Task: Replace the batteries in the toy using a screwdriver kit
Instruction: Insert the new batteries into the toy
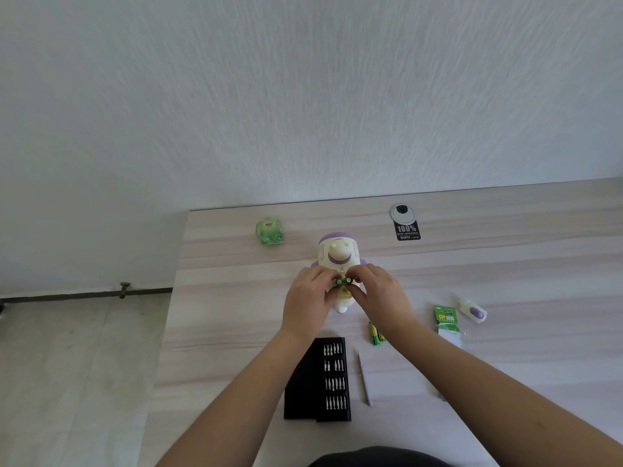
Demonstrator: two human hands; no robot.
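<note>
Two hands pinch green batteries point(344, 281) at the toy point(338, 256).
Left hand point(308, 298) and right hand point(381, 293) grip them; compartment apparently open, cover point(473, 310) unrefitted, screwdriver point(364, 377) idle on the table point(505, 264).

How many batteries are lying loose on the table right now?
2 loose batteries lie side by side by the right wrist. Two more sit between the fingertips at the toy; others may be hidden.

Soft, even daylight, moderately bright; faint diffuse shadows beneath forearms; no glare. Wide-angle bowing toward frame edges; slight softness overall, fine print illegible.
</note>
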